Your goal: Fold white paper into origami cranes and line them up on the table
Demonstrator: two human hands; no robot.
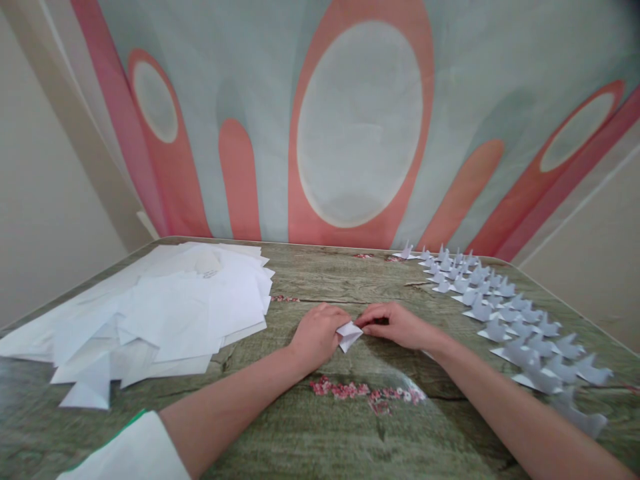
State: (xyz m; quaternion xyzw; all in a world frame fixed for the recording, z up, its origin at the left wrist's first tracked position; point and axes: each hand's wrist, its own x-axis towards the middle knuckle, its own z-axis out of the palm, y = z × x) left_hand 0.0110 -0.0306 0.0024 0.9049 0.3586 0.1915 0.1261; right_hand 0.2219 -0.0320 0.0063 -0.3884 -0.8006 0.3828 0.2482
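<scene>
1. My left hand (320,333) is at the middle of the table (280,433), its fingers closed on the left side of the paper (349,337).
2. My right hand (395,325) comes in from the right; my thumb and forefinger pinch at the paper's right corner, the other fingers curled.
3. The paper is small, white and folded, and it sits between my two hands, with a pointed part towards me.
4. On the left lies a broad, untidy pile of white sheets (180,313), overlapping, their corners sticking out on the right side. A small triangular piece (93,387) lies at the pile's near edge.
5. On the right, white paper birds (480,309) stand in slanting rows from the far edge towards me. The nearest is just beside my right forearm; the farthest stands a little left of the others.
6. Pink blossoms (345,389) show on the wood-look tabletop, nearer me than the paper.
7. My left sleeve (135,450) is white with a green edge; both forearms are bare.
8. Beyond the far edge hangs a grey-green backdrop (273,80) with coral shapes and pale ovals.
</scene>
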